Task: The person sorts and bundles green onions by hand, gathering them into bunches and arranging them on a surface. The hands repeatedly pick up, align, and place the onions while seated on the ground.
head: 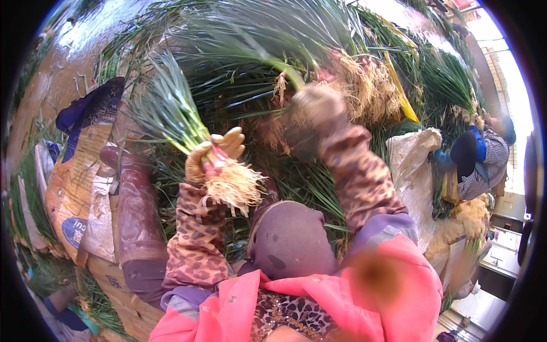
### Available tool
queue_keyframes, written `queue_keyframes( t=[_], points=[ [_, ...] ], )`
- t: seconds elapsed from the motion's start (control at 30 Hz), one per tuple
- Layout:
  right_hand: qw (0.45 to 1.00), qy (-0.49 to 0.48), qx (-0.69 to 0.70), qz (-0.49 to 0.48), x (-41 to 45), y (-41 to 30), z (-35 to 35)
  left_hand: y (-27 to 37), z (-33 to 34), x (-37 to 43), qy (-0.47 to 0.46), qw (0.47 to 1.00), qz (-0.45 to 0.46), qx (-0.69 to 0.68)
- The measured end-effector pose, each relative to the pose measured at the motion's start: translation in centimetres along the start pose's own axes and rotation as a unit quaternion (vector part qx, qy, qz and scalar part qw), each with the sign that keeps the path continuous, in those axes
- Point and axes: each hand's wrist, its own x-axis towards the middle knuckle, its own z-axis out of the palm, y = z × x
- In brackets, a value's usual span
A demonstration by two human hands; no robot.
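My left hand (213, 149), in a tan glove, holds a bunch of green onions (216, 166) with pink bulbs; its pale roots point down to the right and its green leaves up to the left. My right hand (319, 104), also gloved, is blurred by motion at the near edge of a pile of green onions (265, 38). Stalks meet its fingers, but whether they are gripped does not show. Thick clumps of roots (367, 85) lie just right of it.
A cardboard box (70, 188) and a rubber boot (139, 205) are at left. A whitish sack (414, 166) lies at right. Beyond it, a co-worker in a checked top (487, 162) is beside more onions (448, 81). Loose leaves cover the ground between my legs.
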Motion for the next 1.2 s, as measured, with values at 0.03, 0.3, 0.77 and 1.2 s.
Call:
queue_keyframes(
  t=[0.03,0.3,0.77,1.2],
  points=[
    [0.986,0.01,-0.042,-0.16,-1.4,-0.6,1.6,-0.4,0.2,0.4,-0.012,1.0,-0.019,0.001],
    [0.971,0.114,-0.089,-0.188,5.4,4.8,1.7,-2.2,1.8,3.6,0.054,0.994,-0.053,-0.08],
    [0.881,-0.051,-0.47,-0.025,9.0,9.1,-5.3,-1.7,0.3,0.4,-0.039,0.997,-0.047,-0.053],
    [0.88,-0.12,-0.429,0.164,-14.8,18.7,-11.6,-0.5,1.6,0.5,-0.12,0.993,0.011,-0.012]
  ],
)
